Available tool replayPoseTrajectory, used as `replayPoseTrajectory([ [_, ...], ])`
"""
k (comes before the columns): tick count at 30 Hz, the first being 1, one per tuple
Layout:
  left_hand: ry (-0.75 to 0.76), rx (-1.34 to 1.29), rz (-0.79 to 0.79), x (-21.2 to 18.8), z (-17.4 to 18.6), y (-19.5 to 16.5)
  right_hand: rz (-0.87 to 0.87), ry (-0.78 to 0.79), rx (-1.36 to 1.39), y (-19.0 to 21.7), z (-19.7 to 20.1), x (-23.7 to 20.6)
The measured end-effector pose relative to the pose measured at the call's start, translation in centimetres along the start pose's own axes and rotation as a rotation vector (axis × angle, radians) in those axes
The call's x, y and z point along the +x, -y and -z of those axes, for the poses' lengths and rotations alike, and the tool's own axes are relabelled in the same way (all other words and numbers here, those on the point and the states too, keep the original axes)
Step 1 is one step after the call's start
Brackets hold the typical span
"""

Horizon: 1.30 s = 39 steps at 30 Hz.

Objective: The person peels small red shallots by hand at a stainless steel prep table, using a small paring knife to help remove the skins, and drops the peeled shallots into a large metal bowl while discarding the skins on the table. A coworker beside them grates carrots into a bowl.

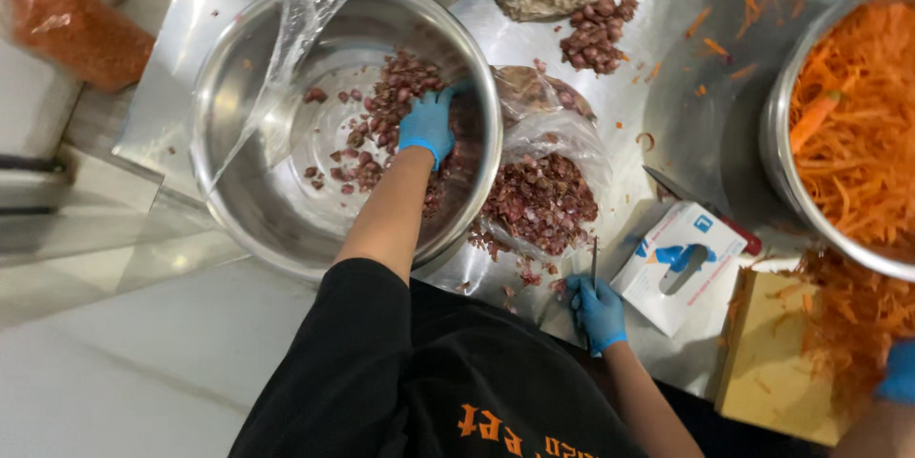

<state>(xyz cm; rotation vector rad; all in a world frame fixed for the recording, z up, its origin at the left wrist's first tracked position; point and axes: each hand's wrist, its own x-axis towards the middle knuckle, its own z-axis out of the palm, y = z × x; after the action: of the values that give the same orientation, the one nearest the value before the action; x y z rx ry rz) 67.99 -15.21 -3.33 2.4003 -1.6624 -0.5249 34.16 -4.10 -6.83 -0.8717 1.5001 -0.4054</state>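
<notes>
Reaching into the big steel bowl point(250, 67) near the table's left edge, the left hand point(426, 124), in a blue glove, curls down over a heap of small red shallots point(400, 96) by the bowl's right wall; whether its fingers have closed on any cannot be told. The right hand point(598, 312), also gloved, is closed around a thin knife point(594, 263) at the near edge, blade pointing away.

The shallots look small, round, light and firm, with loose papery skins that may slip; they are best scooped several at a time or pinched one by one. A clear plastic sheet point(286, 48) drapes over the bowl's far-left rim and could snag fingers.

Just right of the bowl, a clear bag of peelings point(541, 196) touches its rim. More shallots point(596, 34) lie loose toward the far edge. A white-and-blue glove box point(679, 263) sits right of the knife, with a second knife point(672, 186) just beyond it. A bowl of shredded carrot point(853, 124) fills the right edge, where another person's gloved hand point(898, 372) shows. Open room is mostly inside the bowl's left half; the near edge is crowded.
</notes>
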Motion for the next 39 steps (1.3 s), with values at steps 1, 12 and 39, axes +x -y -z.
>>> replayPoseTrajectory([
  [1,0.016,0.064,-0.020,0.3,0.2,0.2,-0.025,-0.012,-0.012,0.1,-0.4,0.0],
  [12,0.235,-0.432,0.150,-4.6,-2.4,3.1,-0.005,-0.041,0.037,-0.8,0.5,-0.8],
  [39,0.179,0.053,0.069,-14.7,-5.4,0.3,0.658,0.344,-0.600,-1.3,6.0,0.4],
])
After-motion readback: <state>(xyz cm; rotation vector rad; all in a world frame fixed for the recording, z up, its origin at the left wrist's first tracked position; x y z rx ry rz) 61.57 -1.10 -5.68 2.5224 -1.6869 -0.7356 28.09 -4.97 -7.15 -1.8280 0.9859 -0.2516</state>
